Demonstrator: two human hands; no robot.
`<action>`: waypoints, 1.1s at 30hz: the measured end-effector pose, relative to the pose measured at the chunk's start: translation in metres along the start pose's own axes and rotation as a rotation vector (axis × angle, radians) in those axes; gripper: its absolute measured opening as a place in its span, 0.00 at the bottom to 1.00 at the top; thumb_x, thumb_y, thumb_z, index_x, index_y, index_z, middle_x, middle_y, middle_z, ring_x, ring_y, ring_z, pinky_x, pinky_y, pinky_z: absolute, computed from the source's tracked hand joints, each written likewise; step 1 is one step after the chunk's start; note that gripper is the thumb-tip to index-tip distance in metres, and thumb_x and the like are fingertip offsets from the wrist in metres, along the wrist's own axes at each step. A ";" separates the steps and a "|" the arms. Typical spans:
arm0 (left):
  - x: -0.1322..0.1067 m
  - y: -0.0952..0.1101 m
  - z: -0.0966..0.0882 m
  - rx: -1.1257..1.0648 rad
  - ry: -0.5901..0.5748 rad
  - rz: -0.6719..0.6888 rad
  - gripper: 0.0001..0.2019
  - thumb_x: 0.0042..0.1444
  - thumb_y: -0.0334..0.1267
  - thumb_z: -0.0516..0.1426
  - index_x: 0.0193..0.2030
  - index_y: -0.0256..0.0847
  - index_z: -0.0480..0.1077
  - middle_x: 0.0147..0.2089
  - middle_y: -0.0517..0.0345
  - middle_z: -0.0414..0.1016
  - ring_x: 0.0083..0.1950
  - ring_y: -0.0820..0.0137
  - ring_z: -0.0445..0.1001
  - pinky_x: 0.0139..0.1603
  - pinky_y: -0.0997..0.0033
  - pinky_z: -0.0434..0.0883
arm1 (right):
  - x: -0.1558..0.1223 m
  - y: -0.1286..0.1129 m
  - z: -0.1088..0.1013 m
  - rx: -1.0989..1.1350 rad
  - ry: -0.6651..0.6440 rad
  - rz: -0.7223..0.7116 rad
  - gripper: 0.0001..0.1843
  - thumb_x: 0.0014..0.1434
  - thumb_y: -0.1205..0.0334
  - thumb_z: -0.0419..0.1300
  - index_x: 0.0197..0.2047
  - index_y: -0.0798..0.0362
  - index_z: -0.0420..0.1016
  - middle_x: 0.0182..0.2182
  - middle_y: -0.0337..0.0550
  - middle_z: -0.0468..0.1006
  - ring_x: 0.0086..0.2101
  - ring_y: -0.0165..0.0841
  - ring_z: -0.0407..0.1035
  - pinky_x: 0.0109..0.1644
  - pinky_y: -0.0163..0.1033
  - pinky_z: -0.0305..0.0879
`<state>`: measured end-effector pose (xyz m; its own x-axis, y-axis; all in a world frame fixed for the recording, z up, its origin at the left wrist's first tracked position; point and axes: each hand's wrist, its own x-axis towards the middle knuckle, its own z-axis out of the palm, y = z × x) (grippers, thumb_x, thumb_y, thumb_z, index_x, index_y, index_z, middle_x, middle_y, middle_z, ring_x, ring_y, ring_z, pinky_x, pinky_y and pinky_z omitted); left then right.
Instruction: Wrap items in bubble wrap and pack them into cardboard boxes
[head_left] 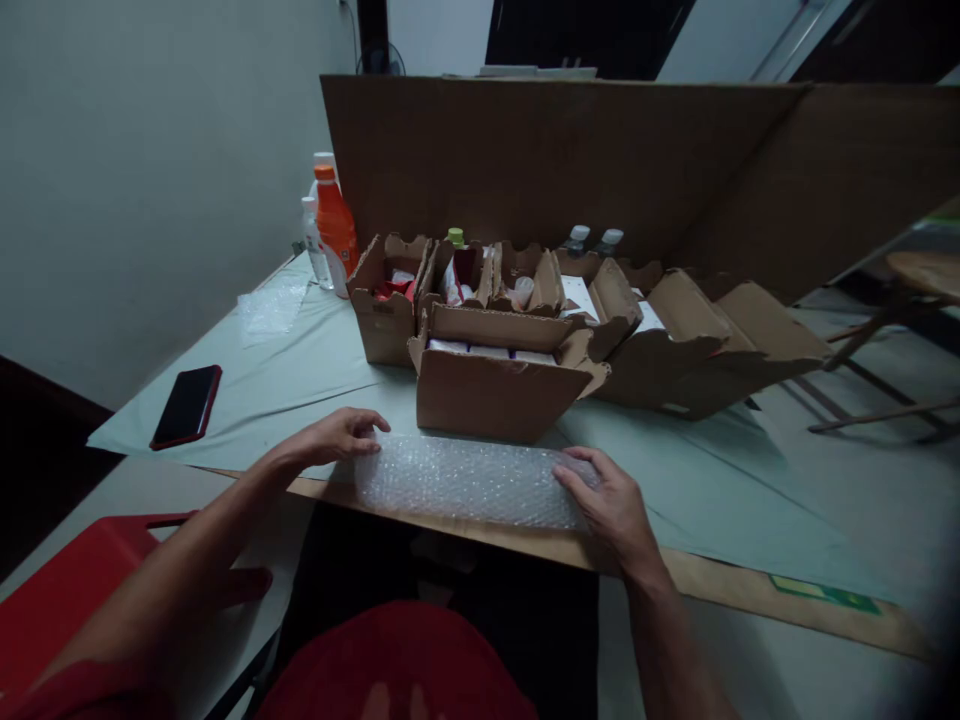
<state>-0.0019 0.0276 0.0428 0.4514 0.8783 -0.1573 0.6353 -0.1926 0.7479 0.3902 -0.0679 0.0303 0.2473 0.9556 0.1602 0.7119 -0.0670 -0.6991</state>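
1. Nearest, bottom centre: red cloth [397,660] over the person's lap. Near left: a flat-topped red plastic piece [67,600], partly cut off by the frame.
2. At the near table edge, a clear, bundled sheet of bubble wrap [465,480] lies lengthwise left to right. It sits where the bare brown board edge [720,580] meets the pale green table cover [300,370].
3. Left hand [337,437]: on the left end of the bubble wrap, fingers bent, tips pressing down. The thumb is hidden, so I cannot tell whether it pinches the wrap or only rests on it.
4. Right hand [611,500]: palm down over the right end, fingers stretched flat along the top. It is unclenched and touching the wrap.
5. Just beyond the wrap stands a brown cardboard box [487,395], flaps open, with a row of white packets [487,351] inside.
6. To the left, well apart from the box, a black phone in a red case [187,405] lies flat on the cover.
7. Behind is a row of further open brown boxes [386,300]; the leftmost holds red and white items. A green cap [455,237] pokes up among them. Two grey-capped bottles [577,238] stand behind the row.
8. Far left: an orange drink bottle [335,230] stands upright, with a clear bottle [313,245] just beside it. A crumpled clear plastic sheet [270,308] lies nearer.
9. Farthest: a tall brown cardboard sheet [562,160] stands upright across the back of the table.
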 end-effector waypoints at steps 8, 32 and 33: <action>-0.019 0.002 0.045 0.441 0.567 0.228 0.18 0.60 0.34 0.54 0.56 0.41 0.72 0.58 0.42 0.72 0.59 0.52 0.69 0.59 0.49 0.67 | -0.019 0.019 0.010 -0.408 0.210 -0.213 0.21 0.66 0.52 0.52 0.55 0.53 0.74 0.57 0.56 0.74 0.54 0.51 0.68 0.57 0.58 0.64; -0.023 -0.036 0.087 0.606 0.274 0.178 0.28 0.68 0.47 0.50 0.72 0.43 0.57 0.76 0.42 0.52 0.76 0.51 0.51 0.72 0.44 0.54 | -0.026 0.071 0.009 -0.598 0.091 -0.110 0.29 0.69 0.48 0.47 0.64 0.57 0.66 0.62 0.60 0.70 0.63 0.49 0.61 0.62 0.55 0.60; -0.021 -0.037 0.084 0.582 0.307 0.138 0.28 0.67 0.47 0.50 0.72 0.41 0.57 0.76 0.41 0.52 0.76 0.50 0.51 0.71 0.44 0.56 | -0.021 0.070 0.010 -0.570 0.083 -0.120 0.29 0.68 0.48 0.48 0.63 0.57 0.67 0.62 0.60 0.70 0.63 0.49 0.62 0.62 0.55 0.60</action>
<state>0.0182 -0.0202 -0.0354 0.4085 0.8968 0.1698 0.8576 -0.4408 0.2649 0.4277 -0.0899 -0.0289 0.1774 0.9420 0.2850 0.9734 -0.1254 -0.1917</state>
